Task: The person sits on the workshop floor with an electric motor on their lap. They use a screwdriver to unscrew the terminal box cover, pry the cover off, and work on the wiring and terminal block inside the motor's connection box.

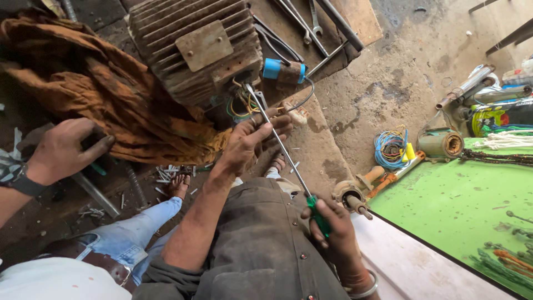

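This is looking like a repair workshop — a big ribbed motor (197,47) is sitting on a dirty floor. Wrenches (302,22) are lying just right of the motor, and wire coils (390,149) and motor parts (441,143) are lying farther right — well apart.

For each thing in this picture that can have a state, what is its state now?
Left hand: fingers closed around the screwdriver shaft, near the motor wires.
Right hand: gripping the green handle.
Screwdriver: held slanted, tip at the wiring.
Motor: opened at one side, coloured wires hanging out.
Blue-capped cylinder: wired to the motor.
Blue wire coil: coiled, lying on the floor.
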The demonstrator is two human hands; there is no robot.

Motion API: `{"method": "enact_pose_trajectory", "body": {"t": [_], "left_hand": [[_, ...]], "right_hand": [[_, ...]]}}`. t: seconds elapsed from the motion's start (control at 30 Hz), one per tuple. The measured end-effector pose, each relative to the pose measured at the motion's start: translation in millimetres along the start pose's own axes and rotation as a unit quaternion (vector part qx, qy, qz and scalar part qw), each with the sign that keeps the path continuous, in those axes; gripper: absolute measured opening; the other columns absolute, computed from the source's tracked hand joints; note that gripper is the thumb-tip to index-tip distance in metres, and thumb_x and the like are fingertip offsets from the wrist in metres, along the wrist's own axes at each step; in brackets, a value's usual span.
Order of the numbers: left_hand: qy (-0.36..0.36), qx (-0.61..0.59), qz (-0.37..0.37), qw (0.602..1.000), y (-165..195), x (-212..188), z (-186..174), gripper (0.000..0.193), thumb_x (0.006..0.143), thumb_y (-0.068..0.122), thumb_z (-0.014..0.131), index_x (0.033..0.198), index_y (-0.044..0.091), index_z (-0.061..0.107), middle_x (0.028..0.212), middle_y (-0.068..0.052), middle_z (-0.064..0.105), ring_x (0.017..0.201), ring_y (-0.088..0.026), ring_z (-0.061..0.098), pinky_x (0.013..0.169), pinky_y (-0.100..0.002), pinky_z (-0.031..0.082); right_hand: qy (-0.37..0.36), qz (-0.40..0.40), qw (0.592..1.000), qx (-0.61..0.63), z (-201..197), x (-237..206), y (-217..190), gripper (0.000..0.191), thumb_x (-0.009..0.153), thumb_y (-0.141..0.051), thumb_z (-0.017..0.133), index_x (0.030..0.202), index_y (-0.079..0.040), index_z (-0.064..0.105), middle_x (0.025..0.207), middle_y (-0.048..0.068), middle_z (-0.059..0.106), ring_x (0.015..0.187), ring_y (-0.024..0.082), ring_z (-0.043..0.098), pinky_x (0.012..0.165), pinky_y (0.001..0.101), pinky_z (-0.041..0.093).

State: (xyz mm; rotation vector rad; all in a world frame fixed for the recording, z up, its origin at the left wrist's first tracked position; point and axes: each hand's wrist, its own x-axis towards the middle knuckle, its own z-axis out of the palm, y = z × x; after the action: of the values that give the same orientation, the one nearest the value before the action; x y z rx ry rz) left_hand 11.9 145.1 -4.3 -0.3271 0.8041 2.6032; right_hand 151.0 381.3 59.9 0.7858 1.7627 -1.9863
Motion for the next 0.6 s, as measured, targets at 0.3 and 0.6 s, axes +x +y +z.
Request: {"method": "enact_pose_trajectory", "body": {"t": [0.3, 0.6], "left_hand": [[0.064, 0.109, -0.001, 0.992, -2, -1, 6, 0.045, 0.096, 0.018, 0.075, 0.13, -0.01, 0.065, 0.108, -0.016, 0.077, 0.095, -0.022, 0.077, 0.08, -0.034, 0.066], [0.109, 0.205, 0.048, 0.971, -2, 6, 4, 0.031, 0.099, 0.01, 0.073, 0.121, -0.01, 0.067, 0.105, -0.016, 0.077, 0.093, -0.023, 0.075, 0.074, -0.03, 0.06]], "right_hand": [[-0.017, -0.146, 0.989, -0.022, 5, 4, -3, 0.034, 0.092, -0.012, 0.067, 0.125, -0.003, 0.066, 0.102, 0.013, 0.066, 0.064, 0.013, 0.061, 0.051, 0.024, 0.047], [0.053, -0.364, 0.87, -0.327, 3, 6, 10, 0.035, 0.096, -0.008, 0.072, 0.131, -0.006, 0.067, 0.104, 0.009, 0.066, 0.079, 0.012, 0.061, 0.067, 0.0214, 0.047]]}}
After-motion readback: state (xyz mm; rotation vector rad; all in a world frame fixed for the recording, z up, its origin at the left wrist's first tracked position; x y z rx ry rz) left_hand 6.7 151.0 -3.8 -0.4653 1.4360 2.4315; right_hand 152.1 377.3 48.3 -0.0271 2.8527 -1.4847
